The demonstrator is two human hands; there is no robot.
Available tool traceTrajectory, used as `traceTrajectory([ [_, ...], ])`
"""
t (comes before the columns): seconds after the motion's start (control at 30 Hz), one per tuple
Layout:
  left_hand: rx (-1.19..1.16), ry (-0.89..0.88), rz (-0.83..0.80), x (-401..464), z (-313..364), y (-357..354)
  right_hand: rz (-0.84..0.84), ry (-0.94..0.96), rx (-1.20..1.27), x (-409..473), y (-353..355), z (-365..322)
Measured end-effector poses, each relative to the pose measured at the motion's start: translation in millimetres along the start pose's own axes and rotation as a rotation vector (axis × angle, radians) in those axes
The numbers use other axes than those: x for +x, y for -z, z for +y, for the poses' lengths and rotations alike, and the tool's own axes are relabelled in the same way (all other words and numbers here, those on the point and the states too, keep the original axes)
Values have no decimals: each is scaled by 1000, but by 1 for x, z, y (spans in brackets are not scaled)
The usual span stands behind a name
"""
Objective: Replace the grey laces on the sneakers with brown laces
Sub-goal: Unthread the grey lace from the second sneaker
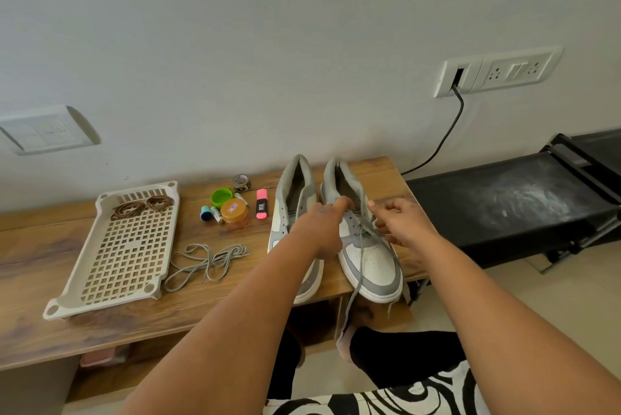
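Pinching the grey lace (361,246), the right hand (401,225) works at the right sneaker (368,256); left hand (324,223) grips its tongue, lace trailing near.

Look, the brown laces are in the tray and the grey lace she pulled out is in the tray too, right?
Not quite. The head view shows the brown laces in the tray, but the loose grey lace lies on the wooden table beside the tray.

Grey-and-white right sneaker (364,246) on wooden table (50,324): tongue held by left hand (324,216), grey lace (361,246) pinched by right hand (400,221).
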State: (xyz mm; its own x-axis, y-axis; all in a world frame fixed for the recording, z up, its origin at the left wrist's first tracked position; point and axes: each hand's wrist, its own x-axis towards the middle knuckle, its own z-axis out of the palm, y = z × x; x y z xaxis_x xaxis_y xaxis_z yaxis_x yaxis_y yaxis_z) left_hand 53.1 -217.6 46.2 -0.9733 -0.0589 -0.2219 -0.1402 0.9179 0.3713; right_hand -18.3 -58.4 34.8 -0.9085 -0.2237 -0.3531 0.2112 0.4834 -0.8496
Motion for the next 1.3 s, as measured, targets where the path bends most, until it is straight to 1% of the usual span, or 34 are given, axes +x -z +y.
traceTrajectory([
  [0.07, -20, 8, 5, -1, 0, 0, 27, 94, -207, 3, -7, -2],
  [0.1, -29, 11, 6, -2, 0, 0, 34, 112, -289, 6, -8, -2],
  [0.13, -33, 14, 6, -3, 1, 0, 24, 98, -316, 7, -6, -2],
  [0.23, -10, 22, 6, -5, 2, -2, -46, 0, -256, 3, 13, -6],
  [0.33, 73, 34, 7, -7, 4, -2, -63, -116, -217, -1, 33, -7],
  [0.37, 90, 37, 7, -7, 5, -2, -73, -166, -241, -2, 37, -5],
  [0.43, 100, 38, 4, -7, 4, -2, -75, -213, -402, 0, 40, 0],
  [0.47, 96, 34, 0, -7, 4, -1, -67, -187, -507, 2, 39, 2],
  [0.53, 77, 27, -6, -6, 3, -1, 2, -33, -624, 6, 33, 5],
  [0.57, 73, 25, -7, -6, 2, -1, 32, 51, -610, 7, 28, 4],
  [0.63, 77, 29, -3, -6, 3, -2, 35, 162, -493, 8, 18, 1],
  [0.7, 83, 32, 4, -7, 5, -3, 9, 226, -462, 8, 9, 0],
  [0.77, 88, 32, 9, -7, 7, -3, 47, 280, -435, 9, 7, 1],
  [0.8, 85, 33, 11, -7, 7, -3, 53, 295, -374, 9, 9, 1],
  [0.87, 79, 33, 11, -7, 7, -4, -15, 318, -282, 6, 11, 1],
  [0.93, 86, 34, 18, -6, 7, -4, -74, 341, -311, 3, 10, 4],
  [1.0, 90, 35, 28, -6, 7, -5, -53, 344, -325, 4, 8, 6],
  [1.1, 118, 23, 43, -7, 7, -7, -8, 334, -200, 5, 18, 1],
  [1.17, 140, 14, 55, -6, 7, -9, 3, 357, -182, 3, 32, -4],
  [1.23, 138, 16, 65, -4, 6, -10, -51, 377, -204, -3, 47, -9],
  [1.3, 134, 18, 66, -3, 6, -10, -146, 358, -176, -10, 58, -12],
])
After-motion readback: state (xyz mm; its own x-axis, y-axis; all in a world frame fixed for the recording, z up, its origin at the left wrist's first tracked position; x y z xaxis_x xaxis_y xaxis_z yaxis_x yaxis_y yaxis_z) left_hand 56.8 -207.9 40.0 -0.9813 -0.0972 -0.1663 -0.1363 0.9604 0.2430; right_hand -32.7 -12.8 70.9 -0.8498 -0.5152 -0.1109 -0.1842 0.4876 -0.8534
